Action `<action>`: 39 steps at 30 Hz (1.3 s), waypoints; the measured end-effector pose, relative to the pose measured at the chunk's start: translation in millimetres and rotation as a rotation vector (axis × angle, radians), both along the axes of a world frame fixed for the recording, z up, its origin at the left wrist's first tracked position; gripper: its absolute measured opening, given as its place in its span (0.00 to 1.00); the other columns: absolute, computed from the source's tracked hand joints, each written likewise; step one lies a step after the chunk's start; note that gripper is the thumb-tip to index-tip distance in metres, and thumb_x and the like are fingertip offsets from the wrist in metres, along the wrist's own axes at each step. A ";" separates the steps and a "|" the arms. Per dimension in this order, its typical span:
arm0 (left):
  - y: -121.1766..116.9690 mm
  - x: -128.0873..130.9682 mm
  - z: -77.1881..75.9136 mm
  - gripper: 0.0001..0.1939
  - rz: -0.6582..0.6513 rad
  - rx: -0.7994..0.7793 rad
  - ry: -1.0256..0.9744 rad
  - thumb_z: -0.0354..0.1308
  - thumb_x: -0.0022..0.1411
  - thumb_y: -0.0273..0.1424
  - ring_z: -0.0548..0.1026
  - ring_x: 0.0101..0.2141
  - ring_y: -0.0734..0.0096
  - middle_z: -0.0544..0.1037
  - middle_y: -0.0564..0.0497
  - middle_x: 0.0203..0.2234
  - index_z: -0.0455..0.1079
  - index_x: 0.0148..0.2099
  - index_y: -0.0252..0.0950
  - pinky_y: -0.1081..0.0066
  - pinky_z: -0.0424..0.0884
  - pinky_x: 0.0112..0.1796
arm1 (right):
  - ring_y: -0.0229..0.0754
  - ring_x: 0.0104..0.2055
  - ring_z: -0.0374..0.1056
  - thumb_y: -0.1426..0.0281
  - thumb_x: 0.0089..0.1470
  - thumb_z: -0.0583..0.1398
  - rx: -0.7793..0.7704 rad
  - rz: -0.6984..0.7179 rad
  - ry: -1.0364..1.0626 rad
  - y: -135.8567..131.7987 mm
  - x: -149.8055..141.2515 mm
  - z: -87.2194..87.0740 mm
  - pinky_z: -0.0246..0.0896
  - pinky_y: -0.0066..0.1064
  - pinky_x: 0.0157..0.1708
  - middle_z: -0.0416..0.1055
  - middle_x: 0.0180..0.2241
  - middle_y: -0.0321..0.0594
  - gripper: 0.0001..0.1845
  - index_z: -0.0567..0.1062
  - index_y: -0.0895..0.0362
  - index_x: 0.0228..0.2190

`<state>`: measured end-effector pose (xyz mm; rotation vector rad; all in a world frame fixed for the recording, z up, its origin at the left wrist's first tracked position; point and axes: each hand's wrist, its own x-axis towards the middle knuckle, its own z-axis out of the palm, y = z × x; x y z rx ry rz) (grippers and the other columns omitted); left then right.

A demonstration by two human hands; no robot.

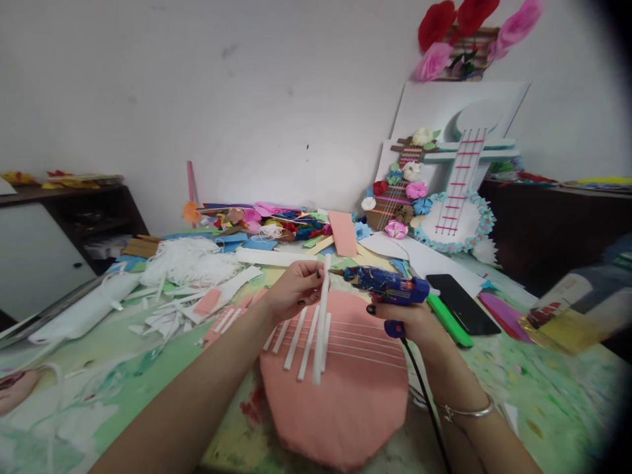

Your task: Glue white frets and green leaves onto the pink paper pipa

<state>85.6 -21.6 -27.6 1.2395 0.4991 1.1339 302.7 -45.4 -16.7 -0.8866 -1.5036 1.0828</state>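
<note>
My left hand (297,289) pinches a white paper strip (322,329) near its top, holding it up over the pink guitar-shaped board (340,401). In my right hand (402,316) is a blue hot glue gun (388,284), its fingers wrapped round the handle. The gun's nozzle points left, right beside the strip's upper end; whether they touch I cannot tell. Several white strips (295,339) lie across the board, over thin white strings (368,339) that run along it. The guitar's pink neck (227,319) extends to the left behind my left forearm.
Paper scraps (170,316) and a heap of white string (185,263) lie on the left. A phone (461,304), a green cutter-like tool (450,321) and a bottle of yellow liquid (567,316) are at the right. Two decorated paper guitars (457,217) lean against the wall. The gun's cord (427,395) trails toward me.
</note>
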 end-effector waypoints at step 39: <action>-0.4 1.1 -2.4 0.18 -0.084 0.049 0.040 0.64 0.51 0.41 0.55 0.14 0.85 0.63 0.56 0.15 0.65 0.25 0.30 0.80 0.44 0.15 | 0.37 0.26 0.61 0.75 0.26 0.68 -0.100 0.003 0.094 5.0 3.8 -6.2 0.57 0.30 0.28 0.67 0.20 0.33 0.10 0.74 0.57 0.17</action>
